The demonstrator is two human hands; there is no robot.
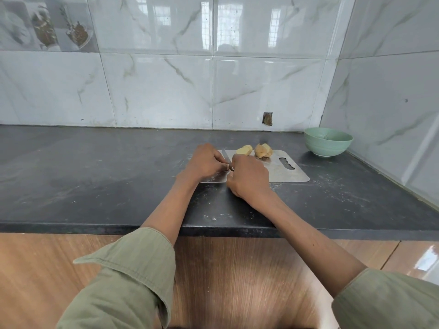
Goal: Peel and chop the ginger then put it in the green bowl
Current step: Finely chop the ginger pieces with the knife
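Ginger (255, 151) lies in pieces at the far edge of a steel cutting board (288, 173) on the dark table (95, 176). One piece (244, 150) on the left shows pale yellow flesh, smooth and peeled, with a flat cut face. The pieces (263, 150) just to its right are tan and knobbly, with skin still on parts of them. The two lots sit near each other, and whether they touch cannot be told.

The left hand (205, 161) and the right hand (249, 176) meet over the near left part of the board. The right hand's fingers are curled round the handle of a knife (226, 160), whose thin blade points away toward the wall between the two hands. The left hand's fingers are bent and pinched together at the blade's base on something small; what it is cannot be made out, as the hands hide it.

The green bowl (327, 141) stands well apart to the right, near the corner of the tiled wall (154, 91). It is a pale, matte green with faint rings round its outside, and what shows of its inside is bare.

No brand, label or readable writing shows on anything.
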